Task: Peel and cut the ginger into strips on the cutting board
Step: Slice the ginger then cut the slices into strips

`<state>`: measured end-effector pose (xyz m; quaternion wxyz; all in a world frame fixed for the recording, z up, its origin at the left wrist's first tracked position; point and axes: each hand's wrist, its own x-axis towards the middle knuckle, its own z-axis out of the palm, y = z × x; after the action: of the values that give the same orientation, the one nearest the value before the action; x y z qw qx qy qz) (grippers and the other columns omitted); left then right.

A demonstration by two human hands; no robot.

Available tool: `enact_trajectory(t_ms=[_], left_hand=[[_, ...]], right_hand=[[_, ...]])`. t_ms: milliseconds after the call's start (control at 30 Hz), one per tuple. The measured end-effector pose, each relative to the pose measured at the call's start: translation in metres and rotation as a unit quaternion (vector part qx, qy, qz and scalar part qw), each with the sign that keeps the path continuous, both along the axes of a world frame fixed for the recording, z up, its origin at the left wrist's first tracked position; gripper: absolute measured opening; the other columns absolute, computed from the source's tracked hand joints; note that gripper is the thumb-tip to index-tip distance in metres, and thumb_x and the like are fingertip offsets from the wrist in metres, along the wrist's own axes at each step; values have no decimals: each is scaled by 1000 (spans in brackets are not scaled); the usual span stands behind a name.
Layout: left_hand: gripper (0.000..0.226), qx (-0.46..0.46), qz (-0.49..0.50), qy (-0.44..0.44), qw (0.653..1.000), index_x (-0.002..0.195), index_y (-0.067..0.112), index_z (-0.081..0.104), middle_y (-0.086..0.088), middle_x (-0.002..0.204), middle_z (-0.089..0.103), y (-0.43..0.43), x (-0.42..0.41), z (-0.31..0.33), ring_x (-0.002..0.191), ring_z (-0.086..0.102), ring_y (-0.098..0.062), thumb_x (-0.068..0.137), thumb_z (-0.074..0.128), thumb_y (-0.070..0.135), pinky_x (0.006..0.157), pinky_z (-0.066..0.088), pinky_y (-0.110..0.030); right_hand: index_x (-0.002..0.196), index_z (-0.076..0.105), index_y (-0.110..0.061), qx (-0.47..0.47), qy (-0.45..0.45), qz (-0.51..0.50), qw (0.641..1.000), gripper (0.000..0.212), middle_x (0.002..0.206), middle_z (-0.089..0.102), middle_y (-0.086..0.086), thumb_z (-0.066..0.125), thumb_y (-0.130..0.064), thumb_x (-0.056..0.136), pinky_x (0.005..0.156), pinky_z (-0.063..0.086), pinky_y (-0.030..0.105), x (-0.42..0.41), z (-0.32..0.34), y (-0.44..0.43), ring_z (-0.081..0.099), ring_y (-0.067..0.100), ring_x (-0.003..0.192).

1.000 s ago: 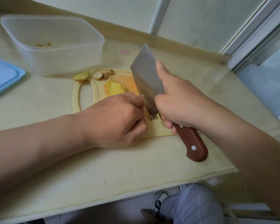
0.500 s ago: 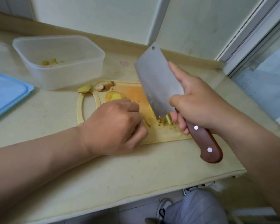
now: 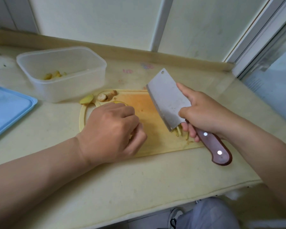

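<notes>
Right hand [image 3: 203, 111] wrapped around wooden-handled steel cleaver [image 3: 168, 100]; thin yellow ginger strips [image 3: 180, 132] lie under its blade heel on pale yellow plastic cutting board [image 3: 155, 141]. Left hand [image 3: 112, 131] curled knuckles-down on board; contents hidden.

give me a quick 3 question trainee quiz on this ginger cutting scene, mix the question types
1. True or false: the right hand grips the cleaver with its blade over the cutting board.
2. Multiple choice: where do the cut ginger strips lie? A) in the clear plastic container B) on the board by the heel of the blade C) on the blue lid
3. Fill in: the left hand rests curled on the ____.

Key:
1. True
2. B
3. Cutting board
</notes>
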<state>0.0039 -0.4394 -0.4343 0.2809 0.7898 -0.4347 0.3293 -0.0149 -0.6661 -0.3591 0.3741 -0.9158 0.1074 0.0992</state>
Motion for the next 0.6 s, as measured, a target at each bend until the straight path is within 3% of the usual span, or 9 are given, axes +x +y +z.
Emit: enact_trajectory(t_ms=[267,367,500,600], left_hand=[[37,23,60,-30,997,55,8,48,-8,57,44,1,12,11,50,40,-29,91,52,16,50,41,-40],[32,74,90,-29,993,63,7,55,-9,66,53,-2,22,15,55,48,-32,91,52,22,54,44,-40],[34,164,110,37,980,89,7,66,-13,90,62,-3,33,20,71,57,-35,90,47,36,66,51,-44],[60,218,144,144,954,120,13,63,-11,114,60,1,31,26,95,60,-34,85,39,56,85,51,-48]], right_hand=[[162,16,-55,3,5,26,1000,94,53,62,9,38,4,92,45,54,36,11,0,-20,56,25,43],[162,14,-55,11,4,26,1000,94,51,61,7,37,4,92,44,52,33,12,-1,-30,56,25,44],[162,15,-54,25,4,36,999,93,51,61,8,39,3,94,44,52,33,14,0,-40,56,23,43],[160,21,-55,58,-6,45,997,91,55,61,11,39,3,93,45,52,34,15,1,-45,55,23,43]])
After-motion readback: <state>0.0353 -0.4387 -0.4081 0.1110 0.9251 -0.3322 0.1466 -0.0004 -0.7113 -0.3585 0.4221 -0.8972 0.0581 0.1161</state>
